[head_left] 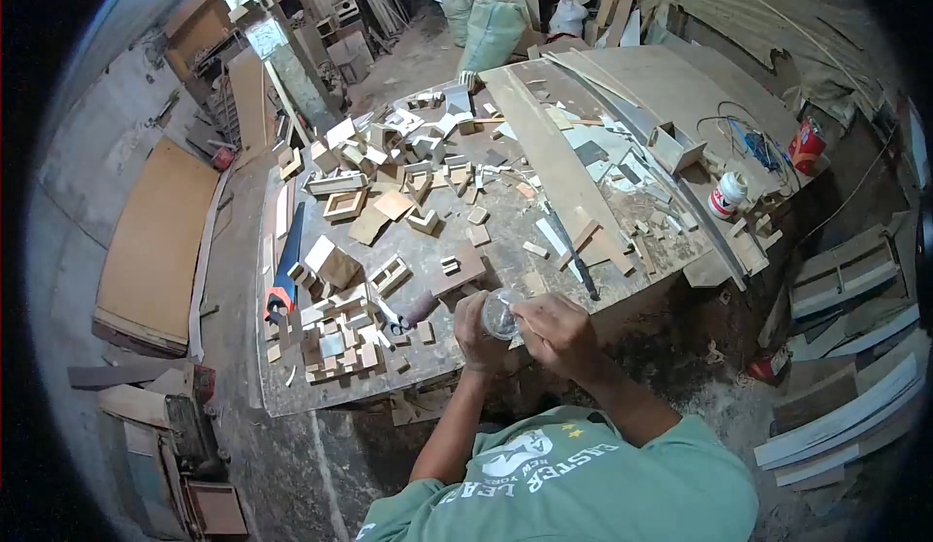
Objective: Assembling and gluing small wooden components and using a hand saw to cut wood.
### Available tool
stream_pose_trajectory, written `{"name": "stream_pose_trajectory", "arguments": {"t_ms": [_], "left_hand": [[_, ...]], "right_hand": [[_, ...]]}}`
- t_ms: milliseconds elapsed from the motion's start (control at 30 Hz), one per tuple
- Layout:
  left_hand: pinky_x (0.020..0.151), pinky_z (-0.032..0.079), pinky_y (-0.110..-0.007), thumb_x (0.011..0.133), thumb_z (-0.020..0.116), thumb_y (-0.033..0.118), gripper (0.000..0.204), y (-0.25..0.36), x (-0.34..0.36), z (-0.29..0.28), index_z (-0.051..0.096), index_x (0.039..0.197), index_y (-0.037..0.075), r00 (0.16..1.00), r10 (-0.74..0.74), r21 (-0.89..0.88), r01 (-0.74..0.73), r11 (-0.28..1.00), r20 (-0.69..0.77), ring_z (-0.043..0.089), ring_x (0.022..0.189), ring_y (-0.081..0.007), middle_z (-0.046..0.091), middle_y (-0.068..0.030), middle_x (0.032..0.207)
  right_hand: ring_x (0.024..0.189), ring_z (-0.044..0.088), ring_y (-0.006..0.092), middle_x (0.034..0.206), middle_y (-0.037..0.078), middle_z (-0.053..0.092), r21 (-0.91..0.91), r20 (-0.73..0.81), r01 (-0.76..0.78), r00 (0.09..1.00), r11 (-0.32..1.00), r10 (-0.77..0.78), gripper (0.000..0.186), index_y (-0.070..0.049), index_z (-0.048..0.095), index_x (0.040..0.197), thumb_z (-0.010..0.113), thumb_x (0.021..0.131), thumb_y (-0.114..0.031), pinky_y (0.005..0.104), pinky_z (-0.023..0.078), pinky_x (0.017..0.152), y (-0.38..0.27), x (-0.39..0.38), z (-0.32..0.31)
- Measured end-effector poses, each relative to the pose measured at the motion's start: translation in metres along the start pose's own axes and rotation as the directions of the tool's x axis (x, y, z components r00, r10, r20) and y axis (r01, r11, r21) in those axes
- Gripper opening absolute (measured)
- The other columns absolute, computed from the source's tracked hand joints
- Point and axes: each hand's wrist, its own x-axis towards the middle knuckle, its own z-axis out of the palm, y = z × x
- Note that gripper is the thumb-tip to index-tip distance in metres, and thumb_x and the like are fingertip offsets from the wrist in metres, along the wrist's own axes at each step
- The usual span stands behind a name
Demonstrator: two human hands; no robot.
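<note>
Just over the near edge of the bench, my left hand (476, 332) is wrapped round a small clear round container (499, 314). My right hand (558, 330) is closed at the container's right rim, its fingers pinched together. Whatever sits between those fingers is too small to make out. Just beyond my left hand lies a brown wooden block (459, 272) with a small pale wood piece (450, 265) on top. A dark reddish-brown cylinder (420, 308) lies to the left of it.
The wooden workbench (442, 343) carries several small wood boxes and offcuts (340, 333). A handsaw (288, 268) lies at its left edge. A long board (559, 158) crosses the bench; a white bottle (727, 194) and a red can (806, 146) stand right. Planks (855, 396) are stacked at right.
</note>
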Motion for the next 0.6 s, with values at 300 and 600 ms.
{"name": "stream_pose_trajectory", "arguments": {"t_ms": [300,600], "left_hand": [[0.076,0.049,-0.044,0.069,0.075,0.011,0.046,0.009,0.000,-0.004,0.056,0.109,0.002,1.000,-0.004,0.012,0.004,1.000,0.003,0.060,0.087,-0.0371,0.061,-0.0179,0.097],[0.083,0.049,-0.043,0.071,0.076,0.014,0.044,0.015,0.002,-0.009,0.057,0.109,0.004,0.990,-0.139,-0.054,0.139,0.989,-0.004,0.062,0.097,-0.0334,0.063,-0.0129,0.101]], "right_hand": [[0.075,0.063,0.0327,0.086,0.014,0.062,-0.017,0.006,0.002,1.000,1.000,-0.002,0.025,-0.002,0.064,0.102,0.067,0.077,-0.003,0.0405,0.052,0.067,-0.001,-0.004,-0.001],[0.077,0.064,0.0325,0.087,0.014,0.064,0.049,-0.092,0.074,0.993,0.996,-0.070,0.025,-0.003,0.064,0.099,0.068,0.075,0.001,0.0397,0.054,0.068,-0.020,-0.001,-0.010]]}}
